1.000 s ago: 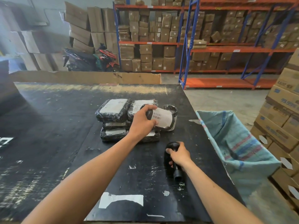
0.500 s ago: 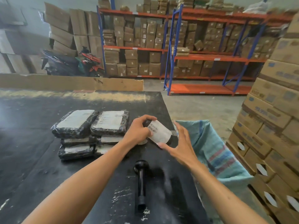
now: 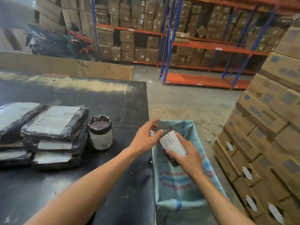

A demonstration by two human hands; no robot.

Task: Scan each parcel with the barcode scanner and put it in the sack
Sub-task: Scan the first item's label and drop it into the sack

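A small black-wrapped parcel (image 3: pixel 172 144) with a white label is held over the open mouth of the blue-green woven sack (image 3: pixel 181 189), which hangs against the right edge of the black worktop (image 3: pixel 113 104). The parcel is gripped by the right hand (image 3: pixel 186 155), whose fingers (image 3: pixel 170 152) and thumb are curled round its lower end, the label facing up. The left hand (image 3: pixel 145 138) is seen just beside the parcel's upper end, its fingers loosely spread and only lightly bent; the thumb tip is close to the parcel's top corner, though whether it touches cannot be told. Both forearms are stretched out from the bottom of the view, the left across the worktop's edge, the right over the sack. On the worktop, a round parcel (image 3: pixel 100 133) wrapped in black film with a white band is stood upright, just beside a stack of flat black parcels (image 3: pixel 53 132) bearing white labels, piled several deep at the left. Stacked cardboard cartons (image 3: pixel 266 127) are ranged on the floor to the right of the sack, and blue-and-orange shelving (image 3: pixel 204 46) loaded with boxes is seen behind.
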